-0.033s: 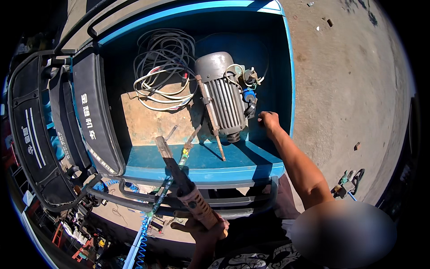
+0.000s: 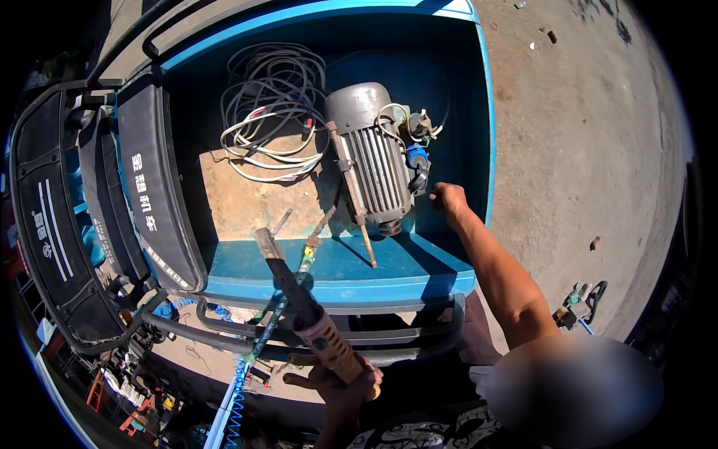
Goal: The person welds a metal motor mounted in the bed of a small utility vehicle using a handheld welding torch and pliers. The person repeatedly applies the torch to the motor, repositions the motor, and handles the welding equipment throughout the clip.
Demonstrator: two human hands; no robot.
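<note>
Left hand (image 2: 348, 383): fingers wrapped round the rear of a long tool with a reddish-brown slotted handle and dark shaft (image 2: 329, 346), shaft angled over the near wall of an open blue metal cargo box (image 2: 336, 290). Right hand (image 2: 450, 197): fingers curled in, gap narrow, just beside a grey finned electric motor (image 2: 378, 161); can't tell if they hold anything. Motor lies in the box; a thin rusty rod (image 2: 348, 179) runs along its left flank, loose pale and grey cable (image 2: 277, 82) further left.

Step in hand, best guess: person keeps the tool in the left hand while reaching in by the motor with the right. Next move calls for a steady left grip, shaft clear of the green-stained pole (image 2: 271, 320), and right fingers clear of the blue connector (image 2: 417, 156).
</note>
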